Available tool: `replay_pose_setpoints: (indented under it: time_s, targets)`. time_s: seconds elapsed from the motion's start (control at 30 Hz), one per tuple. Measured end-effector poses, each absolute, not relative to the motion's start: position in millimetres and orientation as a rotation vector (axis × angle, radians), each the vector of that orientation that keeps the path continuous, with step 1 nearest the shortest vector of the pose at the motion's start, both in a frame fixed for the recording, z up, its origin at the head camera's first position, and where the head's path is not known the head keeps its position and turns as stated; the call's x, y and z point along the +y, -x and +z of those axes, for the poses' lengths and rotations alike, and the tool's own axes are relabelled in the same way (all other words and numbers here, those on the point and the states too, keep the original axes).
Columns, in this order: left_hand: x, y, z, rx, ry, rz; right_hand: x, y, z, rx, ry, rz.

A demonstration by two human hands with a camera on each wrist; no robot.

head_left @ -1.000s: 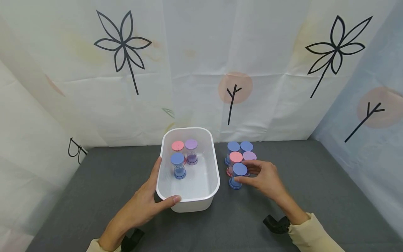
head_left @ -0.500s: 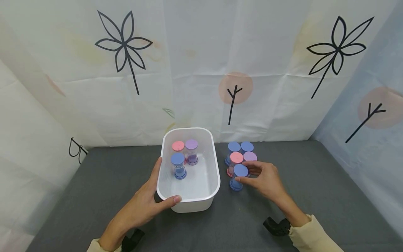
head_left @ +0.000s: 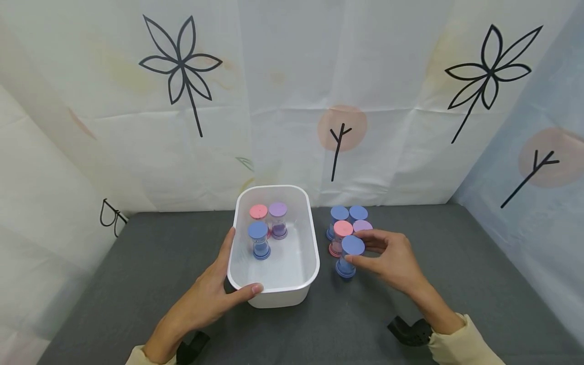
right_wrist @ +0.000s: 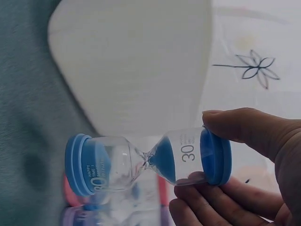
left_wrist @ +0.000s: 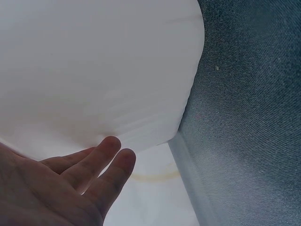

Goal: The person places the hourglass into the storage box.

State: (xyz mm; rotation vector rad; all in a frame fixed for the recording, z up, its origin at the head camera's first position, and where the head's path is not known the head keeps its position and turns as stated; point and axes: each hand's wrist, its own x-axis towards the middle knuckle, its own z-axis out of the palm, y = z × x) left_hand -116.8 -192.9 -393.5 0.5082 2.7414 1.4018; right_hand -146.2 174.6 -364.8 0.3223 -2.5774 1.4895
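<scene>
Head view, centre of frame: we see the right hand (head_left: 393, 261) pinching the blue sand timer (head_left: 350, 256) by its upper cap, thumb on one side, fingers (head_left: 375, 236) curled on the other. Timer is roughly upright, slightly tilted; whether its base is touching the grey surface (head_left: 456, 284) or just above it we cannot tell. It sits just right of the white tub (head_left: 272, 296), front of a cluster of four more timers: pink timer (head_left: 341, 234) just behind it, purple timer (head_left: 362, 226) beside the fingers, two blue timers (head_left: 349, 214) at the back.

Right wrist view, lower centre: same timer (right_wrist: 148, 161), clear glass marked "30", blue sand in the bulb nearest the hand (right_wrist: 249, 174); thumb above, fingers below the cap.

Left hand (head_left: 210, 294), lower left of centre, grips the tub's near corner: thumb hooked over the front rim, fingers laid along the left wall. Left wrist view shows fingers (left_wrist: 101, 162) against the tub's outer wall (left_wrist: 94, 70).

Inside the tub, upper half: three upright timers, i.e. blue one (head_left: 258, 240) in front, pink one (head_left: 258, 213) and purple one (head_left: 278, 219) behind.
</scene>
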Motion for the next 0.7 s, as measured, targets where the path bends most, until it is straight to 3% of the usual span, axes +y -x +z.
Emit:
replay_pose_setpoints:
  time_s: [0.7]
  targets:
    - [-193, 117, -394, 2.759, -0.474, 1.365, 169, 145, -296, -2.482, -0.469, 1.522]
